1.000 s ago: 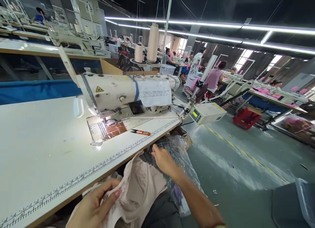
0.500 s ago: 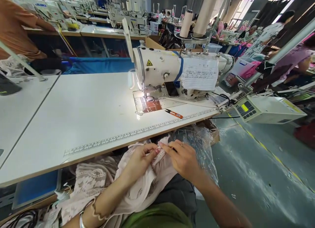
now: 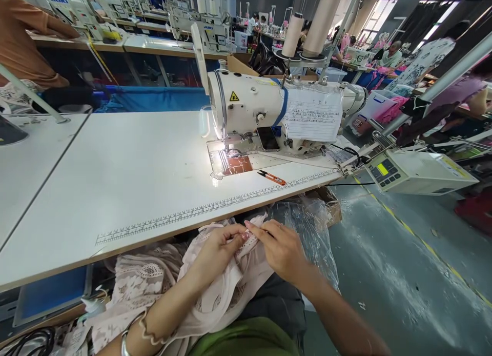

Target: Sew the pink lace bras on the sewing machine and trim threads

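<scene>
I have the lace cloth [image 3: 226, 289] bunched in my lap at the lower middle of the frame, just under the bench [image 3: 115, 192] edge. My left hand [image 3: 219, 248] and right hand [image 3: 282, 248] meet over its top fold: the left thumb and fingers pinch a bit of the pale edge, and the right fingertips close on the same spot from the other side, so both hands are pinching the cloth with their tips nearly touching.

A second ago the hands were well apart, the left low in the frame and the right up near the plastic bag [image 3: 311, 228]; half a second ago they had already come together on the fold. Since then they have hardly shifted, only crept slightly toward the bench edge. I read that as the grip settling on one point of the cloth edge, fine fingering and not a big move.

More lace hangs to the lower left. The bag sits just right of the hands. On the bench above, the snips [image 3: 272, 177] lie beside the sewing machine [image 3: 261, 110], near its lit needle plate, well apart from my hands. The control box [image 3: 415, 171] juts out at the right.
</scene>
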`<state>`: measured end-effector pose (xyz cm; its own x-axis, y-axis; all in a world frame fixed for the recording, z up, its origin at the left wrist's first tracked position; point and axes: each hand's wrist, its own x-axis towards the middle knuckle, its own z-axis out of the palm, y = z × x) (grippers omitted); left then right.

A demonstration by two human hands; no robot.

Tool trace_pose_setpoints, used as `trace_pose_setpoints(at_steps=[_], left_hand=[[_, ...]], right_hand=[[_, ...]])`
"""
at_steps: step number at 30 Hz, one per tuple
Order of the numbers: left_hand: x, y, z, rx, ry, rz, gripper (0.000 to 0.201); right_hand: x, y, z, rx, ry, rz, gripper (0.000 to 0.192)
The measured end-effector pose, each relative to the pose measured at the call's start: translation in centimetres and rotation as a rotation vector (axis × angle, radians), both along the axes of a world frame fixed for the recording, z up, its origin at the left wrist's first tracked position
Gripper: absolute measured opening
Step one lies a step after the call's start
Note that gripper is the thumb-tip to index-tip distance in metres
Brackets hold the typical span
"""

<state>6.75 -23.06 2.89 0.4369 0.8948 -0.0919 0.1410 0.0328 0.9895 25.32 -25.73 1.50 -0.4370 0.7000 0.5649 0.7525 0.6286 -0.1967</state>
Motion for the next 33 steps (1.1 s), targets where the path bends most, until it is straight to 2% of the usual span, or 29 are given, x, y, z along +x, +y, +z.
trace_pose_setpoints(at_steps=[5,8,12,15,19,24,26,29,30,31,33], left_hand=[[0.1,-0.1,0.6,0.123,0.066,-0.082,0.027],[0.1,0.0,0.7,0.191,0.114,-0.124,0.029],[0.3,-0.1,1.3,0.087,-0.027,-0.278,0.036],[0.6,-0.2,1.7,-0.003,-0.070,-0.319,0.037],[1.0,-0.4,1.5,-0.011,-0.037,-0.303,0.042],[1.1,-0.4,0.8,-0.001,0.017,-0.292,0.042],[0.8,-0.5,0.7,-0.009,0.036,-0.302,0.041],[0.0,-0.6,0.8,-0.015,0.070,-0.305,0.042],[-0.3,-0.6,0.8,-0.007,0.089,-0.296,0.042],[-0.5,-0.6,0.8,0.010,0.115,-0.282,0.042],[-0.6,-0.6,0.9,0.081,0.188,-0.252,0.042]], right_hand=[[-0.6,-0.3,0.2,-0.246,0.250,0.049,0.041],[-0.8,-0.4,1.1,-0.516,0.507,0.132,0.038],[-1.0,-0.1,1.6,-0.909,1.054,0.254,0.044],[-1.1,0.4,1.6,-1.018,1.388,0.297,0.053],[-1.1,0.8,1.8,-1.019,1.535,0.224,0.068],[-0.4,1.6,1.9,-0.904,1.458,0.058,0.066],[0.9,2.6,1.8,-0.810,1.475,-0.016,0.064],[3.5,4.1,1.9,-0.527,1.567,-0.157,0.064],[4.1,4.3,2.0,-0.444,1.537,-0.185,0.062],[4.4,4.3,2.0,-0.460,1.435,-0.175,0.057],[4.1,3.7,1.9,-0.568,1.066,-0.078,0.047]])
